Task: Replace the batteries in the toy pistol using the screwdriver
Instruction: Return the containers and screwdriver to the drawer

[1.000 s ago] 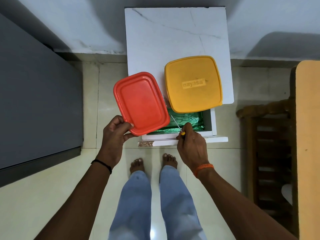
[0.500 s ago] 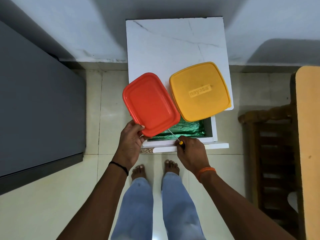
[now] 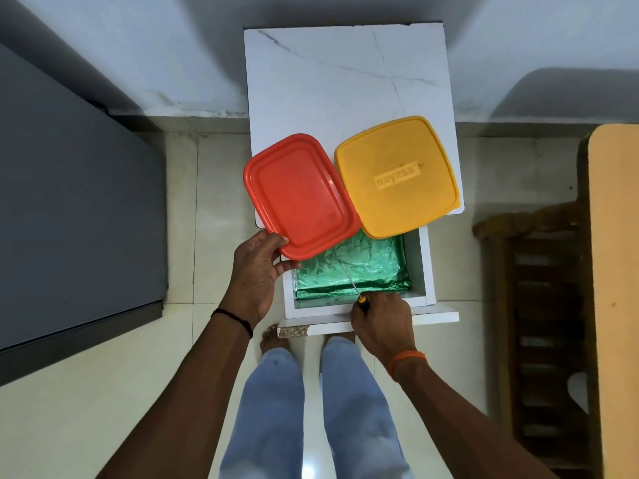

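Observation:
My right hand (image 3: 382,323) grips a thin screwdriver (image 3: 350,282) with a yellow and black handle, its shaft pointing up-left over the open drawer (image 3: 421,271). My left hand (image 3: 257,271) holds the near corner of a red box (image 3: 299,198), thumb on the lid, fingers underneath. The red box lies on the front left of the white cabinet top (image 3: 345,74) and overhangs the drawer. A yellow box (image 3: 396,176) marked "nayasa" sits beside it on the right. No toy pistol or batteries are in view.
The drawer is lined with crinkled green foil (image 3: 366,267). A large grey surface (image 3: 69,209) stands at the left. A wooden chair (image 3: 539,305) and an orange-topped table (image 3: 615,271) stand at the right. My legs and bare feet are below the drawer on the tiled floor.
My left hand has carried the red box rightwards, from beside the cabinet onto its top next to the yellow box. My right hand with the screwdriver has stayed at the drawer's front edge.

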